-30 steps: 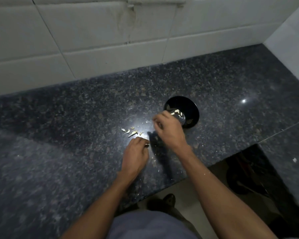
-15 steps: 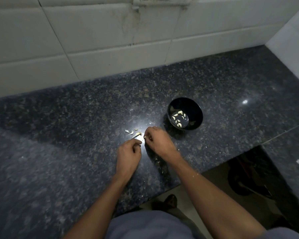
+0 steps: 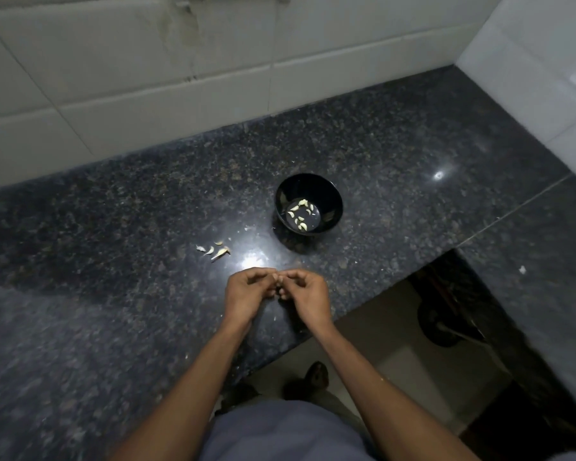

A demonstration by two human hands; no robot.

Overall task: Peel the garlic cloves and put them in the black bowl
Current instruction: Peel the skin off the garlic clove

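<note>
A person stands at a dark speckled granite counter (image 3: 113, 294), both hands raised just above its near edge and drawn together until the fingertips meet. The left hand (image 3: 246, 294) and the right hand (image 3: 308, 296) each have their fingers curled inward toward the meeting point, as if pinching something small between them, but whatever they hold is hidden behind the fingers, so it cannot be told whether a clove is in the grip. Beyond the hands, slightly to the right, stands the black bowl (image 3: 330, 197), upright on the counter, with several pale peeled garlic cloves (image 3: 300, 214) lying scattered on its bottom. To the left of the bowl and well apart from it, a small cluster of loose garlic pieces (image 3: 217, 250) rests on the stone beside a bright reflection of light. A white tiled wall (image 3: 147, 78) runs along the back of the counter.
</note>
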